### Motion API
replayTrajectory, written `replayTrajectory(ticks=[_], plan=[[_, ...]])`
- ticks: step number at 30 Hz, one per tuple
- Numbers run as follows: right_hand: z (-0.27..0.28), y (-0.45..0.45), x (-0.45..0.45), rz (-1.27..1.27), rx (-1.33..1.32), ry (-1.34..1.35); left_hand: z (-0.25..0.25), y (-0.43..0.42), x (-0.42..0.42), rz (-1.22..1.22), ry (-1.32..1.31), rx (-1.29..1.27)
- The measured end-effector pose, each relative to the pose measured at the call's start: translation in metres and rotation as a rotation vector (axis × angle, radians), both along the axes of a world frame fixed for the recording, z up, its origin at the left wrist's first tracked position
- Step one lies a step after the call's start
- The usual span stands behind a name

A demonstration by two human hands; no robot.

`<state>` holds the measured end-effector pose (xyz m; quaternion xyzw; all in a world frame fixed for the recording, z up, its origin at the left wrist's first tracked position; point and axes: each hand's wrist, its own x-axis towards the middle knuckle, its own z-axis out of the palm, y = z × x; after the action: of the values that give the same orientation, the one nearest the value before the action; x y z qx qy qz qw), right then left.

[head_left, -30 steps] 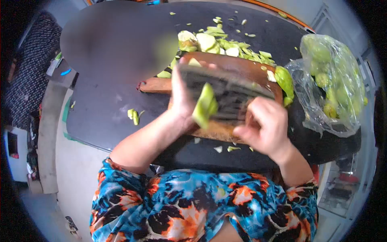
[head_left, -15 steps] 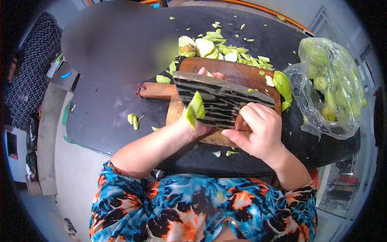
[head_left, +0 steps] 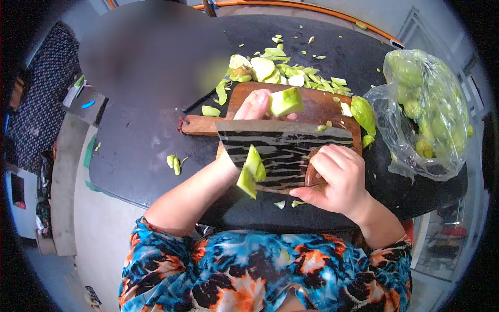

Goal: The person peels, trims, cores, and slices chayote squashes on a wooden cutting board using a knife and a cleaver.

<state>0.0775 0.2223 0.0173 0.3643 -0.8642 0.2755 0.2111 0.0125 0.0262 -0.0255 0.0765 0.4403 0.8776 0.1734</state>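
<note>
My left hand [head_left: 254, 106] holds a pale green, cut vegetable piece [head_left: 285, 102] above the wooden cutting board [head_left: 322, 104]. My right hand [head_left: 339, 176] is closed on the brown wooden handle of a broad cleaver [head_left: 280, 151], whose dark, streaked blade spans between the hands and hides part of my left hand and wrist. Two green slices [head_left: 251, 171] cling to the blade's left part. A whole green vegetable [head_left: 363, 113] lies at the board's right edge. Peelings and slices [head_left: 306, 78] are heaped behind the board.
On the right of the dark table [head_left: 140, 156] stands a clear plastic bag [head_left: 431, 114] of green vegetables. Small scraps [head_left: 175, 164] lie left of the board. A blurred patch covers the back left. An orange pipe [head_left: 312, 7] runs behind the table.
The cut vegetable, mostly hidden earlier, now shows above the blade in my left hand. The cleaver has moved down towards my body, and the slices on its blade have moved lower too.
</note>
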Motion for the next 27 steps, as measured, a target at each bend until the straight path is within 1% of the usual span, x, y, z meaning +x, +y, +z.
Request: replayTrajectory(ticks=[3,4,6,9,10,12,13,14,16,19,25,27], plan=[[0.004,0.005,-0.003,-0.016,-0.038,0.002,0.001,0.009,-0.002,0.085,0.181,-0.050],[0.006,0.006,-0.004,-0.037,-0.040,-0.007,-0.002,0.003,-0.006,0.076,0.247,-0.174],[0.007,0.008,-0.005,-0.077,-0.041,-0.033,-0.006,0.002,-0.005,0.074,0.153,0.015],[0.004,0.008,-0.009,-0.118,-0.018,-0.008,0.003,0.006,0.007,0.168,0.269,-0.154],[0.003,0.008,-0.009,-0.123,-0.020,-0.004,0.004,0.007,0.009,0.181,0.313,-0.154],[0.002,0.007,-0.007,-0.100,-0.006,-0.044,0.006,0.010,0.009,0.147,0.226,-0.082],[0.002,0.006,-0.005,-0.091,0.003,-0.047,0.005,0.008,0.006,0.056,0.156,0.064],[0.001,0.005,-0.004,-0.082,0.012,-0.047,0.005,0.009,0.010,0.039,0.234,-0.024],[0.000,0.004,-0.002,-0.076,0.026,-0.035,-0.001,0.014,0.011,0.116,0.326,-0.161],[-0.001,0.003,-0.003,-0.071,0.036,-0.004,0.002,0.014,0.015,0.129,0.279,-0.158],[-0.004,0.003,-0.003,-0.064,0.021,0.005,0.003,0.014,0.014,0.159,0.348,-0.157],[-0.002,0.003,-0.002,-0.065,0.032,0.007,0.004,0.015,0.015,0.178,0.297,-0.201]])
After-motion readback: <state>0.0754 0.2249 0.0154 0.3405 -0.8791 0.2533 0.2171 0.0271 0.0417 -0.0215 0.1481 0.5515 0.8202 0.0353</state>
